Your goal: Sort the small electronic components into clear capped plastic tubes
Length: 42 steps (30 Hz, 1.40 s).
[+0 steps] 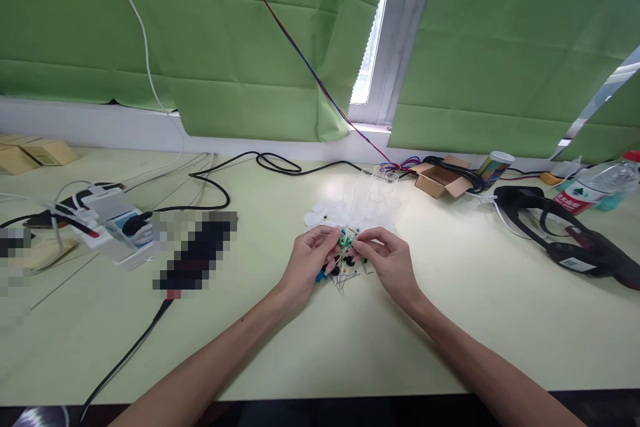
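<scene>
My left hand (313,260) is closed in a pinch, with small green parts (345,241) with thin leads at its fingertips. Close by on the right, my right hand (387,257) also pinches, thumb against forefinger; whatever lies between those fingertips is too small to name. Beneath and between both hands is a loose pile of small parts with thin metal legs (341,280), some black and some blue, partly hidden by the fingers. Clear plastic cylinders (376,200) stand just behind the hands, and whitish round discs (315,217) lie to their left.
A small open cardboard box (435,181), a can (495,168), a black headset (575,240) and a plastic bottle (590,187) are on the right. On the left lie a white power strip (117,227) and cables. A black cable (310,173) runs along the back.
</scene>
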{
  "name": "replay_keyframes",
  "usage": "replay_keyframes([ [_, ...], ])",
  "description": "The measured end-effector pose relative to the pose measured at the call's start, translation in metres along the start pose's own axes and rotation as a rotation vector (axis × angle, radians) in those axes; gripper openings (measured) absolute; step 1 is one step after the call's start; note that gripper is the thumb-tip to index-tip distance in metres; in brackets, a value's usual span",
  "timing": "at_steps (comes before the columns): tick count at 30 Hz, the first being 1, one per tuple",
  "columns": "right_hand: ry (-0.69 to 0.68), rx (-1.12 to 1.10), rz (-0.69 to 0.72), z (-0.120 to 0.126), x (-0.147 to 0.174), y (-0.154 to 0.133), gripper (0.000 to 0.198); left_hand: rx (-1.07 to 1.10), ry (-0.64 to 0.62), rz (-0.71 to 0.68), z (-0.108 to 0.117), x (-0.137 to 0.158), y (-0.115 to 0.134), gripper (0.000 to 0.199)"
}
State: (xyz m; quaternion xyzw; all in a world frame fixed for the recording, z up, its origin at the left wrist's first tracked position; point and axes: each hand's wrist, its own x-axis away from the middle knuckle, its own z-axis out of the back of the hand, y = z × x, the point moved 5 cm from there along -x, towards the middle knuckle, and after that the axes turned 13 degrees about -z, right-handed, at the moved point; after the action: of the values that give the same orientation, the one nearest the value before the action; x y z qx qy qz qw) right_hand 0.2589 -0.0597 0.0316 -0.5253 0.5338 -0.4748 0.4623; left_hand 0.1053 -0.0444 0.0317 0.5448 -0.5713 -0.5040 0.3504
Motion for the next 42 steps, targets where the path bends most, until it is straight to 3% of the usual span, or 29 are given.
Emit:
replay_keyframes([
  [18,-0.007,0.001,0.022,-0.001,0.000,-0.002,0.018,0.033,-0.118,0.116,-0.006,0.001,-0.007,0.037],
  [32,-0.010,-0.010,-0.022,0.000,-0.001,0.000,0.016,0.099,-0.134,0.095,-0.007,0.000,-0.005,0.030],
  [42,-0.084,-0.039,-0.041,-0.003,-0.002,0.006,0.020,0.120,-0.089,0.074,-0.006,0.000,-0.002,0.030],
])
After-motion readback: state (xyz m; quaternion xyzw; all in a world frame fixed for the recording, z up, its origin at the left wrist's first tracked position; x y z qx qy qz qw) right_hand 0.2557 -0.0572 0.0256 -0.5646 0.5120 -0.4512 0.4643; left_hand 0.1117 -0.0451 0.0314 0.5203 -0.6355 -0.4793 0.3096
